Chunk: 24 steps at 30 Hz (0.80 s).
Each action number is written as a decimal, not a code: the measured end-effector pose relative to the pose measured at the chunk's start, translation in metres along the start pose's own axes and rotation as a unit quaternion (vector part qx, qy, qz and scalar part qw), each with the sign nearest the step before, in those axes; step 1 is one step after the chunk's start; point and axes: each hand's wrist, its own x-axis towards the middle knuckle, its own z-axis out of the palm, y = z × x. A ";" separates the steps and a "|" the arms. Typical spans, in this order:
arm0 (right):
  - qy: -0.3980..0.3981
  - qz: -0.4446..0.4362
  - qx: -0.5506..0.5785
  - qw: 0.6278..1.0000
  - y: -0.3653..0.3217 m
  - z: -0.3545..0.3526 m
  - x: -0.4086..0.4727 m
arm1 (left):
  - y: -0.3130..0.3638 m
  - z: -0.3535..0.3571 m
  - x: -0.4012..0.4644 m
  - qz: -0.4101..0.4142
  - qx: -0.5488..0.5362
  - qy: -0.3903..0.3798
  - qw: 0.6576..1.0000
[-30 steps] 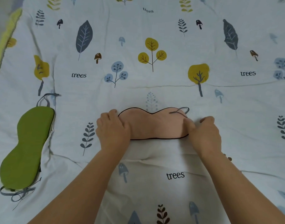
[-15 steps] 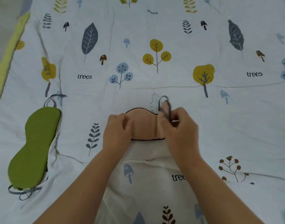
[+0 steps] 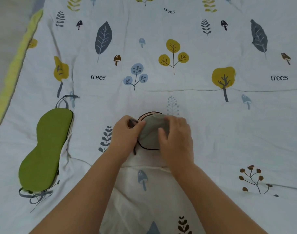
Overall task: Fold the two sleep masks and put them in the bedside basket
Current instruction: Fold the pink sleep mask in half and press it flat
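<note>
One mask folded, one to go

My left hand (image 3: 125, 132) pinches the strap, my right hand (image 3: 176, 137) presses the pink mask (image 3: 151, 132) doubled; green mask (image 3: 44, 149) at nine o'clock lies unfolded, no basket visible

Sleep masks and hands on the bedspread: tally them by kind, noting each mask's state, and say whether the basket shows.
Folded mask, grey side up, pink edge, under both hands: 1
Green mask, flat, unfolded: 1
Hands, left hand and right hand: 2
Basket: 0, not in view
Total: 4
</note>
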 end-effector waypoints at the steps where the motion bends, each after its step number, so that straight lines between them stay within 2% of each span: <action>1: -0.001 0.041 0.011 0.999 0.002 0.000 0.004 | 0.000 0.000 0.001 0.010 0.007 0.013 1.000; 3: -0.036 0.105 0.066 0.992 0.004 0.002 0.010 | -0.002 0.001 0.002 0.035 0.029 0.034 0.998; 5: -0.052 0.107 0.087 0.989 0.006 0.005 0.016 | -0.002 0.004 0.003 0.067 0.070 0.058 0.994; 8: 0.004 0.095 0.092 0.991 0.010 0.006 0.022 | -0.002 0.005 0.006 0.106 0.131 0.117 0.979; 12: 0.014 0.108 0.072 0.991 0.019 0.005 0.027 | -0.002 -0.002 0.009 0.065 0.150 0.168 0.972; 14: 0.004 0.114 0.045 0.992 0.020 0.006 0.028 | -0.001 -0.002 0.006 0.063 0.198 0.211 0.955; 16: 0.000 0.112 0.009 0.994 0.017 0.008 0.027 | -0.001 0.001 0.000 0.122 0.266 0.236 0.927; 20: 0.017 0.013 -0.126 0.992 0.015 0.016 0.017 | -0.005 0.024 -0.010 0.303 0.346 0.118 0.880; 21: 0.007 -0.016 -0.145 0.989 0.017 0.018 0.014 | -0.008 0.030 -0.011 0.308 0.371 0.080 0.872; 24: -0.068 -0.089 -0.182 0.977 0.035 0.026 0.006 | -0.032 0.038 -0.008 0.253 0.426 -0.012 0.869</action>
